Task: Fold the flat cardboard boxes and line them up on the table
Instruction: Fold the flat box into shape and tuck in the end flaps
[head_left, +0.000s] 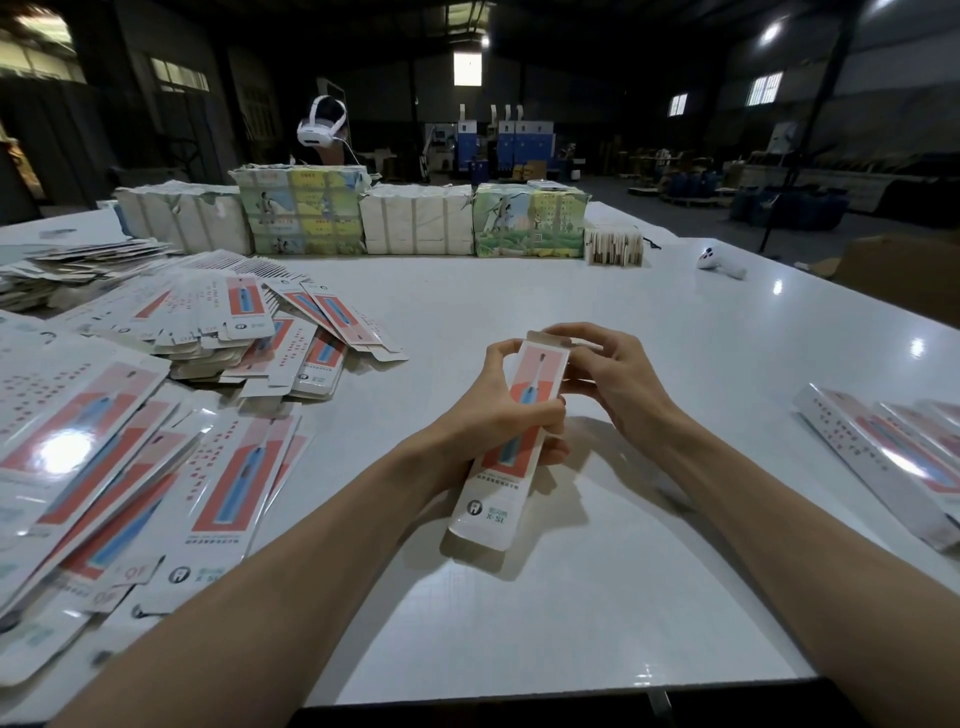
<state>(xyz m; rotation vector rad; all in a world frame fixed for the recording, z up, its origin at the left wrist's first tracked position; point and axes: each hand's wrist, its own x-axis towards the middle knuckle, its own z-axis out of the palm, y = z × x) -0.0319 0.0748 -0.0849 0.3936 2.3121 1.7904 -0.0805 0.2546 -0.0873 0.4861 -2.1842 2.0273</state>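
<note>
Bare worktop (571, 623) runs from the near edge up between the forearms. Centre: the left hand (498, 410) grips the box (485, 509) round its middle, clear of the surface. The right hand (618, 384) pinches its top end, apparently at the flap. Flat boxes (130, 467) crowd the left side, and folded boxes (893, 457) lie at the right edge. Bundles (415, 223) line the far edge.

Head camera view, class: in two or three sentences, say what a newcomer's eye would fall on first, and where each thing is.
First, at centre, the left hand grips a long toothbrush box round its middle while the right hand pinches its top end, over the white table. Next, the glossy sprawl of flat boxes at left, then the row of folded boxes at the right edge.
</note>
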